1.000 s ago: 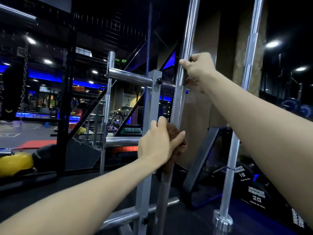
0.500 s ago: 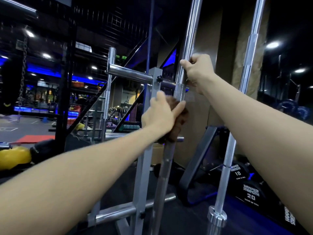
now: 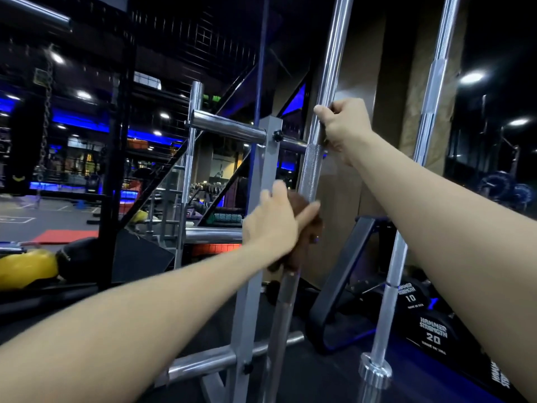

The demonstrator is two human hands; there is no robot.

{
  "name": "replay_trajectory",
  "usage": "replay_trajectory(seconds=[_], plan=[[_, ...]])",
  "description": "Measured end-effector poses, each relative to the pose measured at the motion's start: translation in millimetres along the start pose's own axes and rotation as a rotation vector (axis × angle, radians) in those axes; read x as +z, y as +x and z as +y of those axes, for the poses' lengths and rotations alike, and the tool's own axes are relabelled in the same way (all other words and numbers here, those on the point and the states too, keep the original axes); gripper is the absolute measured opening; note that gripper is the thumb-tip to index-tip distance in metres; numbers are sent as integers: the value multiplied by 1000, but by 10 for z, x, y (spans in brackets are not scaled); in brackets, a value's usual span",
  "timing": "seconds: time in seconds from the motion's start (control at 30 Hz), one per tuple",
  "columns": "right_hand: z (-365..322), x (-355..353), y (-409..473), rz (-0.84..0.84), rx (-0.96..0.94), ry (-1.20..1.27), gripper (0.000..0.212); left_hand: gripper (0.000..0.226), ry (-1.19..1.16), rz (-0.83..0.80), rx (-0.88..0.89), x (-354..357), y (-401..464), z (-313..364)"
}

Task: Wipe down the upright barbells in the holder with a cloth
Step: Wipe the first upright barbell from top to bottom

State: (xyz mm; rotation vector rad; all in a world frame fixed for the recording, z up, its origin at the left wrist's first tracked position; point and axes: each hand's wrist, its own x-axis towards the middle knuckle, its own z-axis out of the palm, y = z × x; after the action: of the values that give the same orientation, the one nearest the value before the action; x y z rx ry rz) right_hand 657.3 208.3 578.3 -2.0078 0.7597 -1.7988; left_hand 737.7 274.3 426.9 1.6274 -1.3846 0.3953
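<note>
Dim gym lights glow behind a grey holder (image 3: 255, 228). Left hand (image 3: 276, 222) clasps a brown cloth (image 3: 305, 228) around the near barbell (image 3: 312, 167); right hand (image 3: 344, 123) grips that bar higher up.

Dim gym, blue neon glow, ceiling spotlights flaring, chrome glare, motion-blurred left hand (image 3: 273, 225), wide-angle edge bending
</note>
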Motion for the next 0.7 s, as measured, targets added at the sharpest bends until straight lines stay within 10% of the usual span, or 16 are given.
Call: replay_trajectory(seconds=[0.7], plan=[[362,-61,-337,-243,209,525,16,50,76,72,18,169,-112,-12]])
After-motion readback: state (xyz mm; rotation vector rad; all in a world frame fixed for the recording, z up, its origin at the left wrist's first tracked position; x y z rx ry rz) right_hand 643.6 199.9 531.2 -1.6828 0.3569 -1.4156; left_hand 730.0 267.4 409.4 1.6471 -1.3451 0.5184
